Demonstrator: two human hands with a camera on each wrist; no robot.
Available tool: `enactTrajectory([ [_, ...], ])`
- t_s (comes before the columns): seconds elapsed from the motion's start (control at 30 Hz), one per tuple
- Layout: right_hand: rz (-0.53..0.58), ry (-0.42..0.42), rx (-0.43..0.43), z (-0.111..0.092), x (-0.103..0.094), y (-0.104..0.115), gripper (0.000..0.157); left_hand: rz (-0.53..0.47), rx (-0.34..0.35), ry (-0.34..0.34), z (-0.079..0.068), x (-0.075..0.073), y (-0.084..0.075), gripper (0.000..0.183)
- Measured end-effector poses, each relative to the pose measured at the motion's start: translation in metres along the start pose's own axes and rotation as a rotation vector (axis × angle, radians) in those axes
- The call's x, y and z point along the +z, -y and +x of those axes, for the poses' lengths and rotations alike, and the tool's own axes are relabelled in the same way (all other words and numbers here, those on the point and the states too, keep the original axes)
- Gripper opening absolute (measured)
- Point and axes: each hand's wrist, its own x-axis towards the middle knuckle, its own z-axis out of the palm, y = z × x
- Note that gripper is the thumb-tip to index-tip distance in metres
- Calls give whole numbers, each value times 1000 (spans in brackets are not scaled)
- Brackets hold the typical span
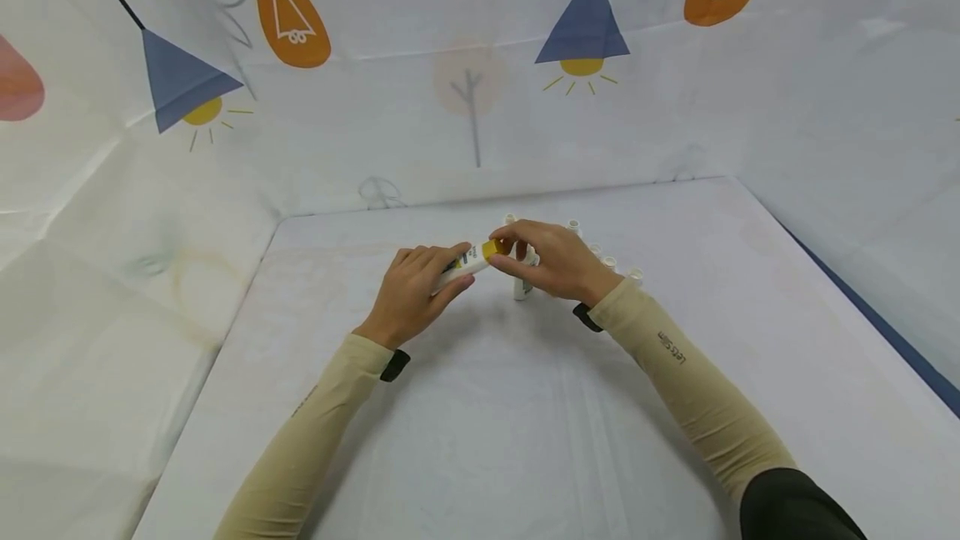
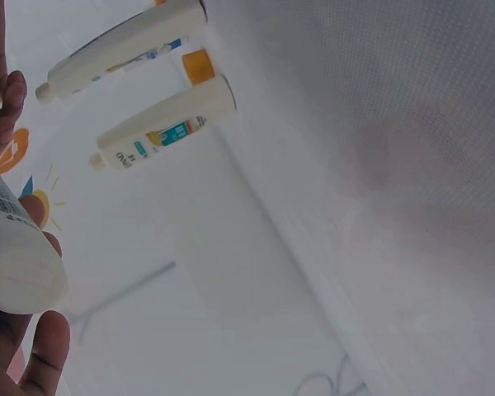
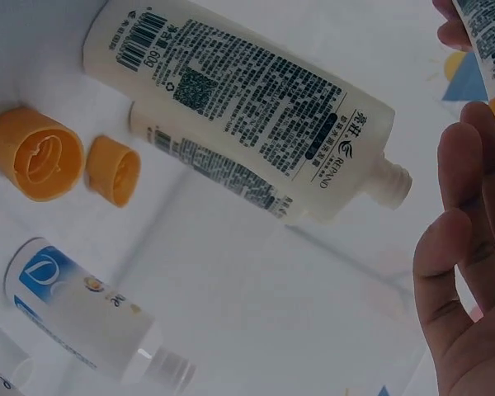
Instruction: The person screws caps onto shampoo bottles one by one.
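Note:
My left hand (image 1: 416, 290) grips a white plastic bottle (image 1: 467, 260) with printed labels, tilted above the table; its base faces the camera in the left wrist view. My right hand (image 1: 558, 261) pinches the yellow-orange cap (image 1: 492, 249), which sits at the neck end of that bottle. Whether the cap is loose cannot be told. Close by the right hand stands a capless white bottle (image 3: 247, 99), its bare threaded neck showing, with another white bottle (image 3: 206, 169) partly behind it. Two orange caps (image 3: 37, 153) lie beside them on the table.
A bottle with a blue label (image 3: 87, 309) and part of another bottle (image 3: 2, 363) stand further along. Several bottle necks (image 1: 610, 262) show behind my right forearm. The white-covered table (image 1: 480, 423) meets a printed cloth wall (image 1: 360, 123) at the back.

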Motion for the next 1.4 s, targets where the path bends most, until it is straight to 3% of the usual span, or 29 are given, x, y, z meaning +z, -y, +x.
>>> enactTrajectory([
  [0.23,21,53,64,-2,1,1,34,10,12,2,-1,1,-1,51],
  [0.5,-5,-8,-62,-3,-2,-5,56,8,1,0,-3,1,1,50],
  [0.7,1,-23,-124,-2,-4,-8,46,-14,-4,20,-3,2,1,51],
  [1.2,-29,-40,-85,0,1,-4,24,-1,30,-19,-2,5,2,59],
  [1.4,-58,-18,15,0,4,-1,21,27,29,-40,-2,5,0,58],
])
